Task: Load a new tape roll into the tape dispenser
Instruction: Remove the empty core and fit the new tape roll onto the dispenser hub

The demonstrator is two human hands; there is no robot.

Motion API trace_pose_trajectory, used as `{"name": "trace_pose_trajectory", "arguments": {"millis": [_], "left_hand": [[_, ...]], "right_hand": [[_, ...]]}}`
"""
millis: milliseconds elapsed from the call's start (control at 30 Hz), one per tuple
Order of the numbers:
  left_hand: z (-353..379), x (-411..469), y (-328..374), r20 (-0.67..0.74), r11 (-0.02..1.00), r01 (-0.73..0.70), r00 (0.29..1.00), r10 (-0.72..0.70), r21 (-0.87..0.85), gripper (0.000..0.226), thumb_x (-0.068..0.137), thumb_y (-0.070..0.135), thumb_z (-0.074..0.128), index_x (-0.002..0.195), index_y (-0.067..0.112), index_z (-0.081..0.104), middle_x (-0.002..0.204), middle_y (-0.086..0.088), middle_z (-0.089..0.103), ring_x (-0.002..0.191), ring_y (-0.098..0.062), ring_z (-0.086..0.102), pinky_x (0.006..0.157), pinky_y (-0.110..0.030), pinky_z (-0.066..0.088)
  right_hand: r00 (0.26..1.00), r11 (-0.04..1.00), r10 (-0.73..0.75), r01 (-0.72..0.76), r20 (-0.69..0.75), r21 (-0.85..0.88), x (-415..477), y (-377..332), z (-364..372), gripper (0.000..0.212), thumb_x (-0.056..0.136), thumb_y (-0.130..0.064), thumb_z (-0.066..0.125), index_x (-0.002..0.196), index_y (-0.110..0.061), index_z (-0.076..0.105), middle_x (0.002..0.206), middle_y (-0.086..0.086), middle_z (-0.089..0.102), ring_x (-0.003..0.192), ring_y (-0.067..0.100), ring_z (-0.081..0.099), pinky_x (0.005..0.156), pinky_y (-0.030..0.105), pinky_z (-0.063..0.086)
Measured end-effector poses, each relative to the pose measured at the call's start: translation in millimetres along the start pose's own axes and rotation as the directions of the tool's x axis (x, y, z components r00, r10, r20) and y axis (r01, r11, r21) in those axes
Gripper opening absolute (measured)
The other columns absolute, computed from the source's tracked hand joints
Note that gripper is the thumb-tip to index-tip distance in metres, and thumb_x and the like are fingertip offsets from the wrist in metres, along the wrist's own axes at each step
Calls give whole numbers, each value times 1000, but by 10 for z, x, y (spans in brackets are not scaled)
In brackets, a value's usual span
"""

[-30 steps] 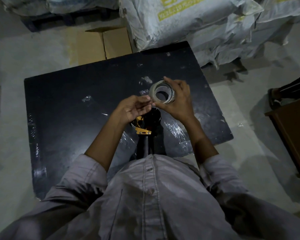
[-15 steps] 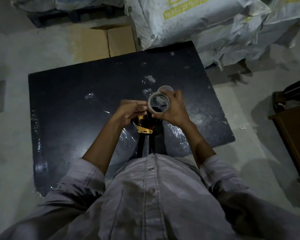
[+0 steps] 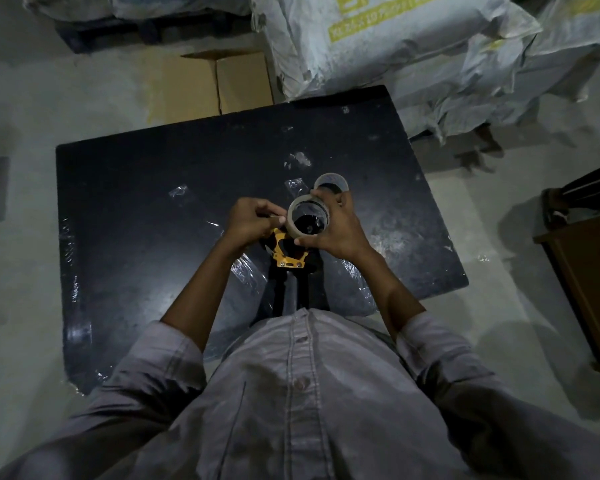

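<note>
Dimly lit throughout, grey-blue cast. Dull glare is caught on the plastic-wrapped tabletop (image 3: pixel 153 209); the tape roll (image 3: pixel 307 198) rim is faintly picked out. Soft shadows are thrown across the floor (image 3: pixel 482 341). Edges are bowed by wide-angle distortion.

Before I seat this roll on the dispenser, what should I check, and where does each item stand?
1. Tape roll firmly gripped by the right hand: ok.
2. Left hand pinching at the roll's edge; free tape end found: cannot tell.
3. Yellow-and-black tape dispenser directly below the roll: ok.
4. Dispenser hub free of an old core: cannot tell, the roll and darkness hide it.
5. Second tape ring lies on the black table beyond the hands, out of the way: ok.
</note>
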State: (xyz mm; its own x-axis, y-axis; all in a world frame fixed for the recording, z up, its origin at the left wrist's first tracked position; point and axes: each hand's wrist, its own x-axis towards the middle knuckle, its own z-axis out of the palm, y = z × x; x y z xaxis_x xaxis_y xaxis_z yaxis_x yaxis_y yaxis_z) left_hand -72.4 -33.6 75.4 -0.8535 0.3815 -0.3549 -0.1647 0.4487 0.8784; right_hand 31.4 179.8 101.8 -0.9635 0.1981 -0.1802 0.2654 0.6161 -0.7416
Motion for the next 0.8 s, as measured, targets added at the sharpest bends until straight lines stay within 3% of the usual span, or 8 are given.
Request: {"name": "trace_pose_trajectory", "arguments": {"millis": [100, 200, 400, 533, 600, 667, 733, 800], "left_hand": [[-41, -30, 7, 41, 999, -34, 999, 35, -8, 17, 92, 4, 86, 107, 12, 86, 98, -8, 86, 96, -30, 83, 82, -44, 66], [-54, -60, 43, 85, 999, -32, 996, 31, 11, 25, 94, -4, 79, 112, 12, 84, 104, -5, 86, 102, -24, 83, 87, -42, 67], [-162, -113, 158, 249, 996, 93, 965, -88, -12, 30, 105, -6, 64, 132, 2, 74, 116, -15, 84, 97, -35, 81, 52, -28, 62], [-219, -63, 164, 307, 994, 101, 945, -110, 42, 32, 104, -3, 67, 134, 6, 73, 116, -15, 84, 101, -39, 82, 46, -25, 55], [-227, -47, 172, 303, 995, 89, 947, -101, 52, 38, 102, -7, 66, 136, 8, 72, 116, -12, 85, 105, -43, 81, 45, -25, 54], [-211, -47, 197, 285, 996, 75, 955, -83, 39, 47, 98, -15, 66, 141, 5, 69, 120, -20, 82, 103, -44, 80, 46, -22, 54], [-189, -67, 205, 262, 999, 38, 964, -46, 34, 58, 93, -23, 66, 145, 3, 66, 124, -29, 76, 96, -37, 77, 50, -17, 54], [-176, -53, 151, 254, 999, -28, 967, 20, 29, 68, 88, -23, 72, 147, 10, 67, 127, -28, 75, 95, -29, 76, 59, -21, 60]], "right_hand": [[1000, 1000, -6, 5, 8, 1, 6, 13, 8, 115, 66, -37, 109, 163, -26, 49, 158, 8, 31, 142, 20, 46, 111, 30, 48], [999, 999, -20, 21, 26, -38, 12, 35, 29, 116, 65, -32, 110, 163, -26, 49, 155, 8, 34, 143, 26, 49, 110, 32, 49], [996, 998, -4, 9, 92, -56, 4, 133, 104, 120, 64, -29, 110, 166, -23, 46, 156, 9, 37, 146, 28, 47, 118, 36, 48], [992, 998, 12, -5, 125, -57, 0, 166, 152, 120, 65, -25, 110, 166, -18, 46, 157, 12, 37, 148, 30, 46, 120, 32, 43], [992, 999, 13, -7, 122, -47, 12, 160, 151, 119, 67, -26, 109, 167, -18, 46, 157, 11, 39, 147, 29, 46, 121, 34, 44], [995, 1000, 23, -21, 94, -18, 27, 148, 132, 117, 68, -29, 108, 167, -19, 46, 156, 11, 43, 144, 25, 49, 116, 32, 46], [998, 999, 25, -26, 59, 27, 38, 125, 92, 115, 67, -38, 107, 165, -24, 48, 154, 7, 51, 139, 20, 53, 111, 33, 50], [999, 992, 45, -46, 15, 119, 39, 115, 53, 110, 65, -50, 104, 160, -27, 52, 148, -1, 61, 133, 18, 63, 107, 38, 60]]}}
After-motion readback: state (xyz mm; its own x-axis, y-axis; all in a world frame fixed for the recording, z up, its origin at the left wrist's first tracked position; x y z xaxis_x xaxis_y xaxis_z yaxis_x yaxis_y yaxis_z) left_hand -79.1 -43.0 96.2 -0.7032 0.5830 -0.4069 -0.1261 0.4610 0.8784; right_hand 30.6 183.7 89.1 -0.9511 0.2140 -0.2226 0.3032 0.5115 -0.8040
